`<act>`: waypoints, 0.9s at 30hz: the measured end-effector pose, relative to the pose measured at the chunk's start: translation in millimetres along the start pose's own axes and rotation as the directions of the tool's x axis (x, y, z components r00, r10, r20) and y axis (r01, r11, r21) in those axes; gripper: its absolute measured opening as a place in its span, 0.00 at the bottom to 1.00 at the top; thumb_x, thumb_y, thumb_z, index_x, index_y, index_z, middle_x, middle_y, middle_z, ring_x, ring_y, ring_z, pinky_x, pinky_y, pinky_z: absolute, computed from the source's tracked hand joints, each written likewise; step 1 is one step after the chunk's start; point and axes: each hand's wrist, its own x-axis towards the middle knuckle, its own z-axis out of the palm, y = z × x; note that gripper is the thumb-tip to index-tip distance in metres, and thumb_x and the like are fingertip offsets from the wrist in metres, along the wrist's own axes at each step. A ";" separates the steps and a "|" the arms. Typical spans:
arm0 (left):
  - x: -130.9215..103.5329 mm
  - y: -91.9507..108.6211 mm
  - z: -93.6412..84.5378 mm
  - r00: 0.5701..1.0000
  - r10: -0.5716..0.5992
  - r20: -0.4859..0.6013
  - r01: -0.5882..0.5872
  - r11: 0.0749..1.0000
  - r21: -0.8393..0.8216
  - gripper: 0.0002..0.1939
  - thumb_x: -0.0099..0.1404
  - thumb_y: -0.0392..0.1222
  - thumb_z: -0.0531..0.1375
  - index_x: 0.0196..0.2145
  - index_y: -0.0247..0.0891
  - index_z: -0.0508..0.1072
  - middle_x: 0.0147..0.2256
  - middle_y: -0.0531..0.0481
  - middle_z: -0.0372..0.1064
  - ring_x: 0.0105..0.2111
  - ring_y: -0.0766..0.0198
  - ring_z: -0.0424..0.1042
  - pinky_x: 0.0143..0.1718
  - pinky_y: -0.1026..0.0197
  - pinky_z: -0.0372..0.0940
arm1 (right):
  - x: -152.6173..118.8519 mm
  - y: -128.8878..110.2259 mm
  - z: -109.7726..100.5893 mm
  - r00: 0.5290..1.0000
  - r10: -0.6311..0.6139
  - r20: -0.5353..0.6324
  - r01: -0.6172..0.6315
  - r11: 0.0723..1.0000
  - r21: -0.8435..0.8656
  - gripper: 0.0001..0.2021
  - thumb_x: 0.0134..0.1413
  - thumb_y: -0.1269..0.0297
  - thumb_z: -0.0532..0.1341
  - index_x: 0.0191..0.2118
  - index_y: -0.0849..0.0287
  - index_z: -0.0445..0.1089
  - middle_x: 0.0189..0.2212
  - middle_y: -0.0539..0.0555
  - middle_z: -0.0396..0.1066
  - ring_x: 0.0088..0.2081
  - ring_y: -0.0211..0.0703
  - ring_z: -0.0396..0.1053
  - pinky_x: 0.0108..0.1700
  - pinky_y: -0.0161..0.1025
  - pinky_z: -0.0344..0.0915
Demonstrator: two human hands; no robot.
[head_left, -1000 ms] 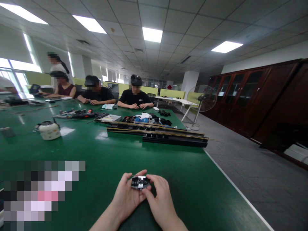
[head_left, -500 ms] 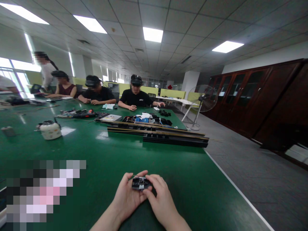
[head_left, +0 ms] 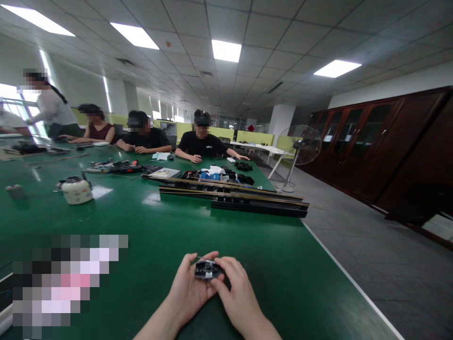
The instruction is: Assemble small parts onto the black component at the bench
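A small black plastic part (head_left: 206, 270) with a pale piece on its lower edge and fine workings inside lies between my hands, close to the near side of the green table (head_left: 141, 264). My left hand (head_left: 189, 290) is palm up beneath it, thumb and fingers curled round its left and far edges. From the right, my right hand (head_left: 235, 285) pinches its right end between thumb and fingers. The part's underside is hidden by my fingers, and its details are too small to make out.
Long black rails (head_left: 260, 208) with thin brass-coloured rods lie ahead. Behind them stands an open box of parts (head_left: 212, 176). A round white pot (head_left: 77, 190) is at left, near tools (head_left: 116, 166). Several people sit across the table. A fan (head_left: 299, 144) stands right.
My hands and the black part stay almost the same. The view has shifted slightly. At far left, a standing person has moved left; the nearest seated person's arm reaches further right.
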 end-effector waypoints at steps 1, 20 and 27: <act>-0.2 -0.1 0.6 1.000 0.000 -0.009 0.000 1.000 0.002 0.17 0.58 0.46 0.53 0.40 0.32 0.69 0.31 0.43 0.73 0.27 0.57 0.74 0.31 0.60 0.63 | -0.1 -0.3 0.2 1.000 0.009 0.003 -0.009 1.000 0.007 0.17 0.46 0.74 0.59 0.44 0.52 0.67 0.42 0.52 0.68 0.45 0.44 0.66 0.47 0.40 0.63; -2.8 -3.5 6.5 0.998 -0.016 0.057 0.020 0.997 -0.070 0.19 0.63 0.51 0.50 0.35 0.32 0.72 0.30 0.44 0.73 0.34 0.56 0.73 0.33 0.60 0.63 | 0.2 -4.3 0.0 0.992 -0.098 -0.078 0.088 0.989 -0.121 0.15 0.43 0.73 0.63 0.40 0.53 0.69 0.40 0.53 0.68 0.45 0.46 0.63 0.48 0.45 0.61; 0.1 -4.8 2.5 0.999 -0.027 0.048 0.030 0.997 -0.072 0.18 0.64 0.49 0.50 0.34 0.32 0.72 0.30 0.44 0.73 0.31 0.58 0.73 0.32 0.60 0.63 | 0.5 -5.4 -0.6 0.986 -0.134 -0.095 0.117 0.979 -0.169 0.11 0.43 0.72 0.63 0.36 0.53 0.70 0.38 0.52 0.68 0.44 0.45 0.63 0.46 0.44 0.62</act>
